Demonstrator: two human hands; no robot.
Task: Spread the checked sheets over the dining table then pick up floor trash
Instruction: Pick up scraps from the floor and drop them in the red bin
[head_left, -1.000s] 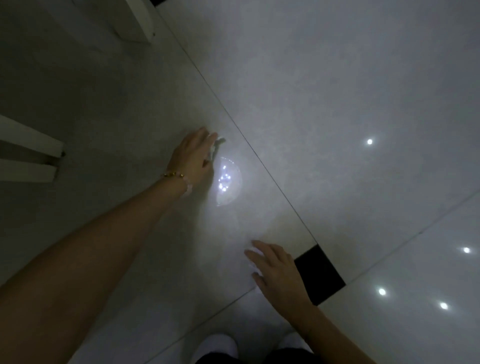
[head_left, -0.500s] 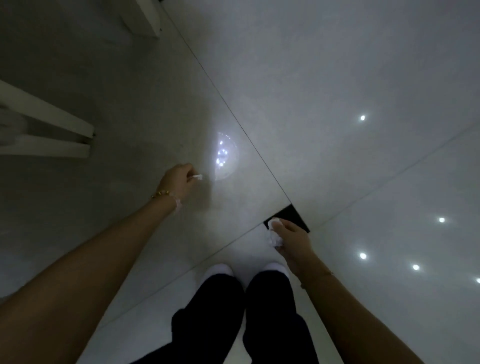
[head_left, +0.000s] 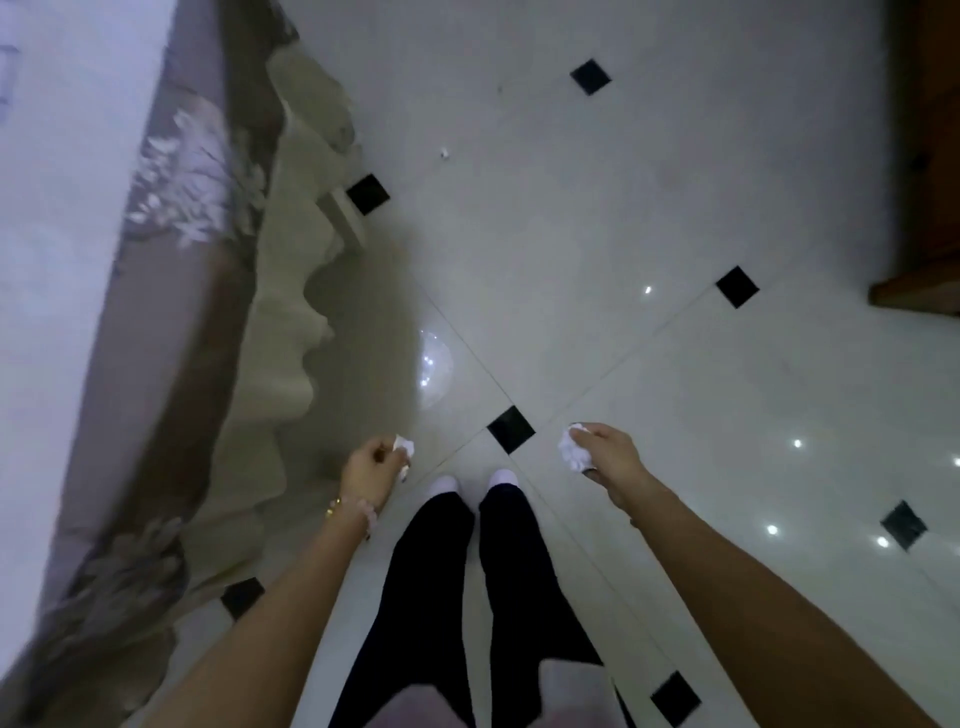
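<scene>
**Both hands carry paper, one scrap lies on the floor**

You stand upright on the pale tiled floor, white socks together and black trousers below you.

Your left hand is curled, and its fingertips pinch a small crumpled paper scrap that sticks out past the thumb. A beaded bracelet sits on that wrist. Your right hand is closed round a bigger white paper wad, which bulges out on the thumb side. Both hands hang at about the same height, one on each side of your feet, with a black diamond tile showing between them.

Well ahead of you, another tiny white bit lies alone on the floor, near the far end of the table base.

The table fills the left edge. It wears a pale cover with a grey flowered border hanging down; you cannot tell whether the cover is checked. A round light reflection glints on the tiles just beside the carved base. Brown wooden furniture stands at the far right.
</scene>
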